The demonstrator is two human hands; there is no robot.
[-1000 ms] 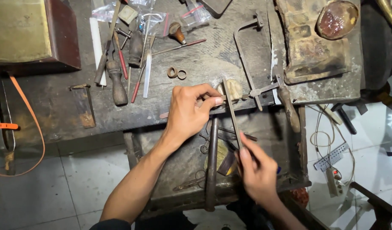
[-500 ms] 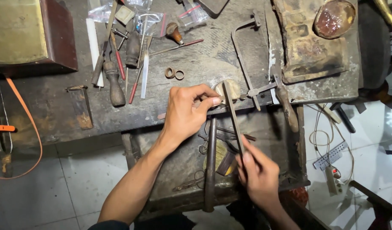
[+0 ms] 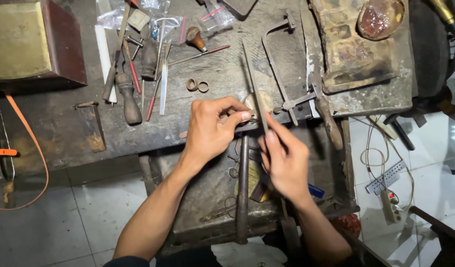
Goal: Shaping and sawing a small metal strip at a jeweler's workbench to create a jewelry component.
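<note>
My left hand (image 3: 211, 129) pinches a small workpiece against the wooden bench peg (image 3: 257, 103) at the front edge of the dark workbench (image 3: 64, 123); the piece itself is mostly hidden by my fingers. My right hand (image 3: 283, 159) grips the handle end of a long thin metal file (image 3: 252, 79), which runs up and away across the peg, its tip over the benchtop. Two small rings (image 3: 197, 85) lie on the bench just beyond my left hand.
Hand tools with wooden and red handles (image 3: 131, 74) lie at the back left beside a brown box (image 3: 37, 42). A jeweller's saw frame (image 3: 287, 64) and a worn block (image 3: 356, 47) sit to the right. An open drawer (image 3: 207, 188) lies under my hands.
My right hand has pushed forward toward the peg, sliding the file farther up across the bench. My left hand has stayed pinched at the peg.
</note>
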